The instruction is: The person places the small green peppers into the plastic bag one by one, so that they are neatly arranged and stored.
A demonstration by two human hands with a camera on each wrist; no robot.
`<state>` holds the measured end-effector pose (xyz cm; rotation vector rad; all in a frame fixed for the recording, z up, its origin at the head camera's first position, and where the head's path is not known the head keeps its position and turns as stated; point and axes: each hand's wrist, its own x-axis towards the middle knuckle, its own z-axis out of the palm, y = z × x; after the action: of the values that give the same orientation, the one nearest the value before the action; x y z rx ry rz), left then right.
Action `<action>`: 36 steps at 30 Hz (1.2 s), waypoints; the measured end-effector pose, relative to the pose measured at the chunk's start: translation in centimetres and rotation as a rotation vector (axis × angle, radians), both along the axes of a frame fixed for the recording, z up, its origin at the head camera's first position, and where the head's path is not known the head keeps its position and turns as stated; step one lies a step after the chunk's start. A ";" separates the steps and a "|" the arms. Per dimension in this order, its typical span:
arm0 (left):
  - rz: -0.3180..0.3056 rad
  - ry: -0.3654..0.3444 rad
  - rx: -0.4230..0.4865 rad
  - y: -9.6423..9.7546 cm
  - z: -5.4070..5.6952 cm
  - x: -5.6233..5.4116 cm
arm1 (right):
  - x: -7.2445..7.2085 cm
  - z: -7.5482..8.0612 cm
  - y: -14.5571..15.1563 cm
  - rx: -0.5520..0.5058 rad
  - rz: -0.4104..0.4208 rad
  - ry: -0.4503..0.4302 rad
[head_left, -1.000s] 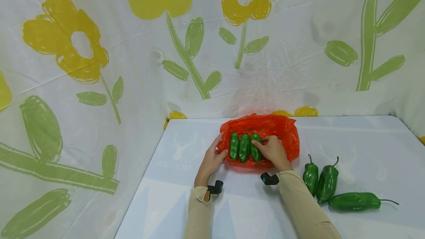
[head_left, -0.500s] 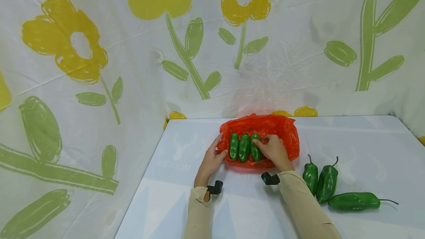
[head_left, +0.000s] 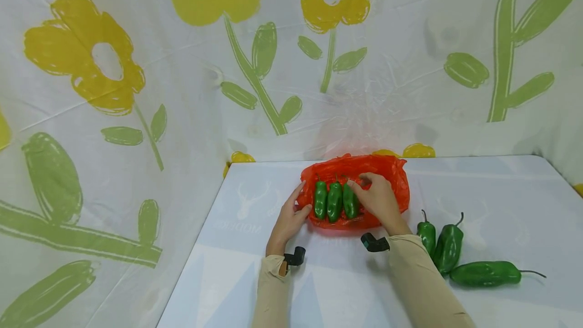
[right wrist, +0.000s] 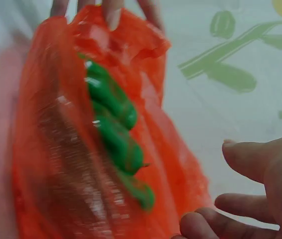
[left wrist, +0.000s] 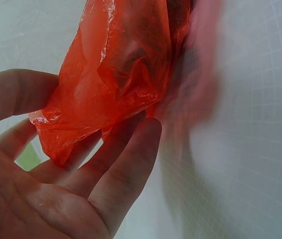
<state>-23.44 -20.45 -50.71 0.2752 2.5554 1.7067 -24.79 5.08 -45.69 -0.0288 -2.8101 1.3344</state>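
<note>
A red plastic bag lies spread open on the table, and a darker form shows through its side in the right wrist view. Three green peppers rest side by side in it, towards its left. My left hand holds the bag's left edge, with the edge between thumb and fingers in the left wrist view. Above the rightmost of these peppers is my right hand; its fingers are spread and hold nothing. In the right wrist view its fingertips are close to the bag's side.
Right of the bag, beside my right sleeve, lie three more green peppers: two pointing away and one crosswise. A flower-patterned sheet hangs behind the white table.
My right hand has come off the rightmost pepper in the bag and lifted slightly up and away. The left hand and the peppers stay in place.
</note>
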 end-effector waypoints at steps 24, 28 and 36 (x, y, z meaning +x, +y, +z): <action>0.012 -0.017 -0.020 0.1 0.2 0.2 | 3.8 4.8 3.6 -0.048 0.027 0.160; 0.020 -0.020 -0.031 0.1 0.2 0.2 | 4.6 5.0 4.8 -0.054 0.004 0.143; 0.015 -0.011 -0.030 0.2 0.4 0.3 | 6.4 4.8 7.4 -0.049 -0.053 0.115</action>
<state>-23.12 -20.29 -50.34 0.2448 2.5792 1.6692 -18.43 12.48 -40.86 -0.0262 -2.6638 1.3474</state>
